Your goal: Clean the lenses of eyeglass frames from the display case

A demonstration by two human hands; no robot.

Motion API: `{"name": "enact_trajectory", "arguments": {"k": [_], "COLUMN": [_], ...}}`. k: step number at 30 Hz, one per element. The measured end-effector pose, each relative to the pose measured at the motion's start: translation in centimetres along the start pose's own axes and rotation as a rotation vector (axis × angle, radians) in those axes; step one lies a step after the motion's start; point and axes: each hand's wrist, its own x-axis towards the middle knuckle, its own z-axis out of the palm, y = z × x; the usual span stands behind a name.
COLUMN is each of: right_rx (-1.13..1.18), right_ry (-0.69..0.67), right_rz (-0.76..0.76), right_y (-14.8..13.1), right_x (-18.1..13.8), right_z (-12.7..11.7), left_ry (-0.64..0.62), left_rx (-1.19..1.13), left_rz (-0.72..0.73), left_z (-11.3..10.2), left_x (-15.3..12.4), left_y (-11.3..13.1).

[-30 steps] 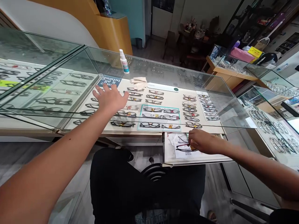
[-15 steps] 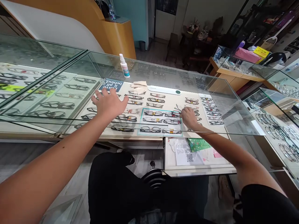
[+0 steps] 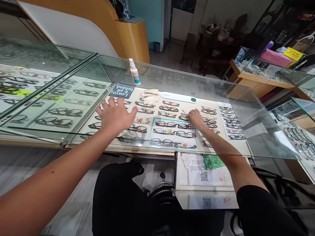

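**Right hand at a pair of glasses inside the bench display, left hand spread wide**

Clock directions as seen by the wearer.

Left hand sat at 9 o'clock of the view, over rows of frames. Fingers wide, palm down, nothing in it. Couldn't tell whether it pressed on the glass.

Right hand was at 3 o'clock, forearm coming in from about 5. Fingers narrow and bent, tips right at a dark-rimmed pair of glasses. That pair lay just off the fingertips, toward 9 o'clock from the hand. Couldn't tell whether the fingers gripped it or only touched it.

Around the pair, on the glass-sided bench: teal-edged mat at 7 o'clock, carrying six frames in three rows of two. White strip with a green dot at 11 o'clock. White panel with a column of frames at 3 o'clock, well apart.

From the left hand: blue sign at 12, spray bottle upright at 1, folded beige cloth at 2.

Drawer stood pulled out at 6 o'clock from the right hand. In it: a printed sheet with a QR code, plus a green packet.
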Motion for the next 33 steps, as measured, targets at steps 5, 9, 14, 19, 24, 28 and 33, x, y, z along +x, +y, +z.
{"name": "enact_trajectory", "arguments": {"k": [5, 9, 14, 19, 24, 28, 33], "right_rx": [0.022, 0.046, 0.084, 0.106, 0.126, 0.131, 0.118], "right_ry": [-0.013, -0.012, 0.018, 0.059, 0.041, 0.017, -0.004], "right_rz": [0.011, 0.028, 0.055, 0.138, 0.189, 0.187, 0.186], "right_y": [-0.2, -0.2, 0.1, 0.9, 1.7, 2.0, 1.9], "right_x": [0.8, 0.9, 1.1, 2.2, 3.8, 4.7, 5.5], "right_z": [0.3, 0.1, -0.4, -0.7, 0.2, 1.0, 1.4], "left_ry": [-0.001, 0.002, 0.007, -0.009, 0.009, 0.011, 0.004], "left_rx": [-0.094, -0.103, -0.053, -0.035, -0.039, -0.040, -0.031], "left_rz": [-0.010, -0.015, -0.016, -0.014, -0.013, -0.003, -0.014], "left_z": [0.1, 0.1, -0.1, -0.3, -0.1, -0.1, -0.2], "left_x": [0.0, -0.1, -0.3, -0.3, -0.3, -0.4, -0.4], "left_y": [-0.4, -0.4, -0.1, -0.1, -0.2, -0.2, -0.2]}}
